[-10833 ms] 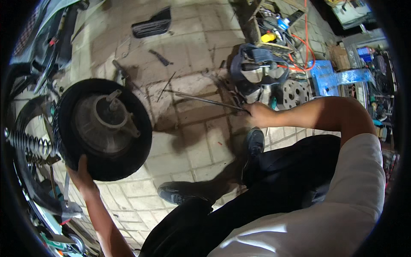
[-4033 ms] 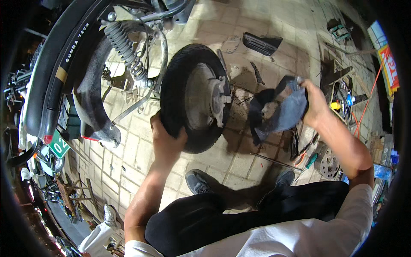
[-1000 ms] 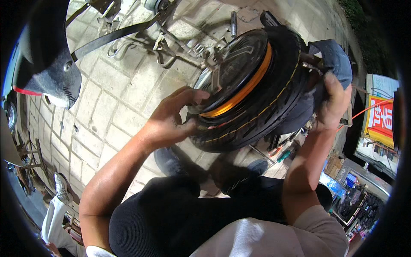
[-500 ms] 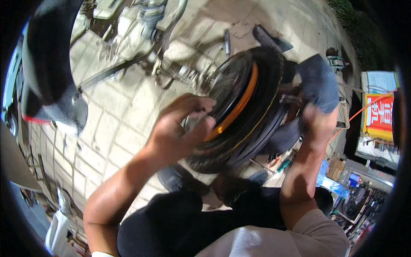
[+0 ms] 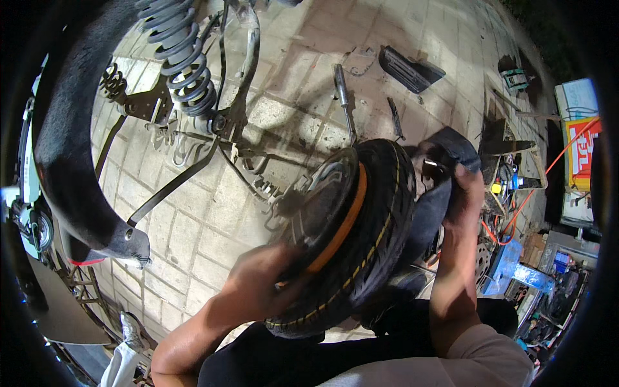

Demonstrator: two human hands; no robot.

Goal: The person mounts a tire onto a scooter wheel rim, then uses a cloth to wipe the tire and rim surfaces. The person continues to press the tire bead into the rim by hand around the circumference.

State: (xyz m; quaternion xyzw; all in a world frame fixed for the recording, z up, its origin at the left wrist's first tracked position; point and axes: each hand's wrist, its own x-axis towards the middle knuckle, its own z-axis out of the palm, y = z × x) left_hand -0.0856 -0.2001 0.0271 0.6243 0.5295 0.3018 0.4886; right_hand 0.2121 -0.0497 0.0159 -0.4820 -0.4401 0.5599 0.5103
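Note:
A wheel (image 5: pixel 380 226) stands on edge between my knees, its black treaded tyre marked with a yellow line. An orange band (image 5: pixel 342 235) runs round its rim, and the left face is dark and dusty. My left hand (image 5: pixel 261 280), slightly blurred, is closed on the near left edge of the wheel. Over the tyre's right side hangs a dark grey-blue, cloth-like piece (image 5: pixel 454 151); my right hand (image 5: pixel 467 197) is closed on its right edge. The right fingers are partly hidden behind it.
A coil spring shock (image 5: pixel 187 71) and metal frame arms stand at the upper left, beside a black fender (image 5: pixel 64 129). A screwdriver (image 5: pixel 342 84) and a black plastic cover (image 5: pixel 409 71) lie beyond the wheel. Tools fill a tray (image 5: pixel 548 297) at the right. Another person's shoe (image 5: pixel 131 332) shows lower left.
The wheel now sits lower in view. My left hand has gone from its face to its near left edge. My right hand remains by the dark piece as the view has shifted.

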